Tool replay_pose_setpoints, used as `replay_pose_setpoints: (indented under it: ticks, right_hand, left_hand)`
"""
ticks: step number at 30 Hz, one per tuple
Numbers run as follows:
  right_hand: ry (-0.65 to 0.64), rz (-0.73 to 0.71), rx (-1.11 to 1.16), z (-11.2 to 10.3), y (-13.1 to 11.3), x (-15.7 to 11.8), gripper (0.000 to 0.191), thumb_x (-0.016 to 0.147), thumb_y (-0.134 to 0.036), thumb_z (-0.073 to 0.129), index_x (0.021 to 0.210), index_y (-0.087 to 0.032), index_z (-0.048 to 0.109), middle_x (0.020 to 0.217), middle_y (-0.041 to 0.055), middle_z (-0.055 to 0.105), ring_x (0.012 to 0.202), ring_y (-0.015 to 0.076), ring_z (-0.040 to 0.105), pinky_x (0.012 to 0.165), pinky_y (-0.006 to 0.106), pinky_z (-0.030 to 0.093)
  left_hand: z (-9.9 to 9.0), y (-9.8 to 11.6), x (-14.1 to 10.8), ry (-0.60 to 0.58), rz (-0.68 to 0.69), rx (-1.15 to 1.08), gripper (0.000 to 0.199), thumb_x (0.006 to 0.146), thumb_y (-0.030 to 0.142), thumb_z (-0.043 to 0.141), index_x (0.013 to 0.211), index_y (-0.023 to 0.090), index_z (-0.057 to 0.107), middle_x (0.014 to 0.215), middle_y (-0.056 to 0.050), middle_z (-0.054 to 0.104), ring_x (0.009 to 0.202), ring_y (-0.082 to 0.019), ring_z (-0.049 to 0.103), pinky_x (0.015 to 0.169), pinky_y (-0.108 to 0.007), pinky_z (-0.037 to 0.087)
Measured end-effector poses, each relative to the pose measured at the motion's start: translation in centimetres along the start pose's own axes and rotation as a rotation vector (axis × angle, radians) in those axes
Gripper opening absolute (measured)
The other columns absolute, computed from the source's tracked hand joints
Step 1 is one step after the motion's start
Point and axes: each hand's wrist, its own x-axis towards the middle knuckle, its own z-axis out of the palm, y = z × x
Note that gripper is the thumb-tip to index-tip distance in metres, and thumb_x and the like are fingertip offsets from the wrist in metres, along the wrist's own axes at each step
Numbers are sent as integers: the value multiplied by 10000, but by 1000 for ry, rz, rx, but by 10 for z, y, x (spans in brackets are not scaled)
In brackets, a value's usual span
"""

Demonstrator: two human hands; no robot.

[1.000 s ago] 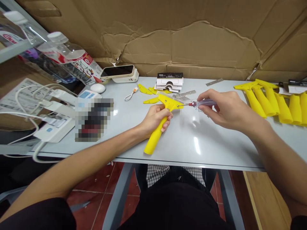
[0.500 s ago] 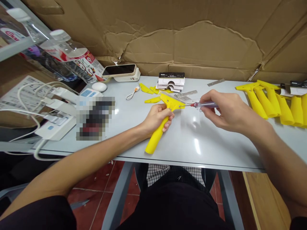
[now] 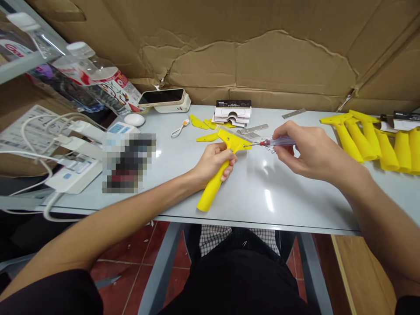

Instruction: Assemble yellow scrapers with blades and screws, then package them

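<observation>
My left hand (image 3: 216,163) is wrapped round the yellow scraper (image 3: 212,188) just below its wide head, the handle slanting down toward the table's front edge. A metal strip lies along the top of that head. My right hand (image 3: 300,148) grips a screwdriver (image 3: 280,142) with a clear purplish handle. Its shaft points left, and the tip meets the right end of the scraper head at a screw. Small metal screws (image 3: 271,150) show just under the screwdriver, by my right fingers.
Behind the scraper lie loose yellow pieces (image 3: 207,138), metal blades (image 3: 254,129) and stacked boxes (image 3: 232,113). Several yellow scrapers (image 3: 352,140) lie at right. At left are a phone (image 3: 162,97), a white cable (image 3: 180,128), power strips (image 3: 77,175) and bottles (image 3: 113,85).
The whole view has shifted slightly. Both hands keep their holds, and the screwdriver tip stays at the right end of the scraper head.
</observation>
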Motion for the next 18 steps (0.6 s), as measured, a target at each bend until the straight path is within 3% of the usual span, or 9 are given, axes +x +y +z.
replay_pose_setpoints:
  ticks: [4, 9, 13, 18]
  right_hand:
    - [-16, 38, -14, 0, 1, 0, 178, 947, -262, 612, 1121, -237, 636, 826, 38, 791, 618, 227, 676, 599, 345, 445]
    - [-2, 57, -106, 1, 3, 0, 190, 1012, -418, 597, 1044, -242, 660, 697, 31, 721, 546, 221, 602, 560, 349, 373]
    - [2, 23, -64, 0, 2, -1, 226, 948, -329, 609, 1133, -200, 630, 723, 30, 718, 546, 211, 595, 567, 342, 391]
    - [-21, 3, 1, -2, -1, -2, 207, 910, -239, 583, 1110, -189, 607, 795, 41, 734, 569, 192, 606, 578, 326, 410]
  left_hand:
    - [0, -2, 0, 6, 5, -7, 156, 703, 266, 694, 710, 196, 554, 526, 42, 553, 346, -68, 449, 308, -208, 325]
    - [-1, -2, 0, -3, 5, -6, 166, 700, 272, 703, 737, 197, 559, 530, 41, 560, 349, -72, 456, 310, -210, 334]
    - [-1, -1, 0, -1, 11, -4, 160, 674, 258, 697, 723, 198, 558, 530, 41, 560, 345, -73, 455, 305, -215, 329]
    - [1, 0, 0, 4, 5, -18, 154, 655, 258, 694, 695, 194, 560, 533, 39, 563, 342, -73, 460, 298, -214, 325]
